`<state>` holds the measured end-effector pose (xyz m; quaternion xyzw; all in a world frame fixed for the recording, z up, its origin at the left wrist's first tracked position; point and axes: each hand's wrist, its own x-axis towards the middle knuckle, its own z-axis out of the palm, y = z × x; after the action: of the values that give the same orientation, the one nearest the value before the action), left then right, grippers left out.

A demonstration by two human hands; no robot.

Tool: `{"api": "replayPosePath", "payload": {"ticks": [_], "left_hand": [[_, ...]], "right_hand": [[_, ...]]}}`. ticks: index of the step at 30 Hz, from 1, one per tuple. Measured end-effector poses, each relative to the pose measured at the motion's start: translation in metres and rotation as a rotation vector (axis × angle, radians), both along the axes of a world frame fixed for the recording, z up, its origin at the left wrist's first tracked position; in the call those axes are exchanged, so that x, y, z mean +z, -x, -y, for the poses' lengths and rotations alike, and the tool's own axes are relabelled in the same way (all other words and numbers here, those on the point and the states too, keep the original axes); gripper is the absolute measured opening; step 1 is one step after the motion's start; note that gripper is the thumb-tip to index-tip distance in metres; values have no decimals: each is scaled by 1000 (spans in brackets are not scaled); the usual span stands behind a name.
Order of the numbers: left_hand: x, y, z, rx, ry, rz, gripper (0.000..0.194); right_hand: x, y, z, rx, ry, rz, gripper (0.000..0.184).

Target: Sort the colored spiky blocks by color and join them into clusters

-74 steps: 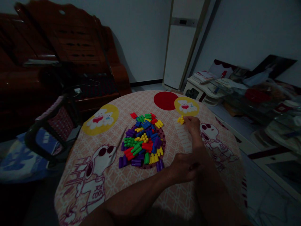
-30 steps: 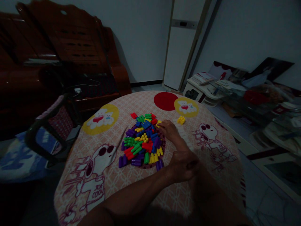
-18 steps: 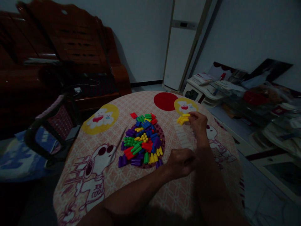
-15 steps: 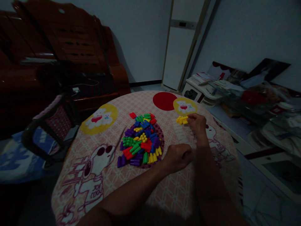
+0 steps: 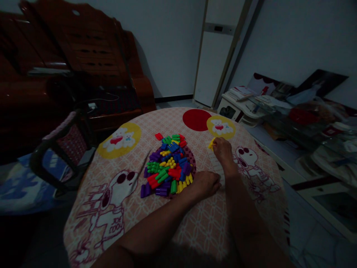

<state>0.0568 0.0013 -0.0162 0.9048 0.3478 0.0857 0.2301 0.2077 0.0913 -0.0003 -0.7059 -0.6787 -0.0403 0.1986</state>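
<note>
My right hand (image 5: 223,150) is closed at the right of the round table, its fingers pinching yellow plastic building blocks (image 5: 212,143). Most of the yellow piece is covered by the fingers. My left hand (image 5: 205,184) rests low on the cloth just right of the block pile, its fingers curled in; nothing shows in them. A heap of plastic building blocks (image 5: 169,169) in red, green, blue, purple and yellow lies left of both hands. Yellow blocks (image 5: 184,184) at the pile's edge lie close to the left wrist.
A patterned tablecloth (image 5: 156,230) covers the table. To the left stand a chair (image 5: 60,149) and a wooden sofa (image 5: 97,56). At the right is a low cabinet (image 5: 281,163) with cluttered things on it. A tall white unit (image 5: 213,59) stands behind.
My right hand has moved a little left and turned, covering more of the yellow blocks. The left hand has shifted slightly left and rolled palm-down. The view has shifted slightly.
</note>
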Motion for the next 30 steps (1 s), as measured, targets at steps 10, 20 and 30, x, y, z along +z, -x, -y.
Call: {"api": "replayPosePath", "payload": {"ticks": [10,20,30], "left_hand": [[65,72,-43,179,-86,87,23],[34,177,-101,328,2,69,58],[11,214,-117,587,64,226,43]], "right_hand": [[32,26,9,249,-38,-487,8],[17,83,24,745,486,-698,22],[22,75,23,684,427,-449,15]]}}
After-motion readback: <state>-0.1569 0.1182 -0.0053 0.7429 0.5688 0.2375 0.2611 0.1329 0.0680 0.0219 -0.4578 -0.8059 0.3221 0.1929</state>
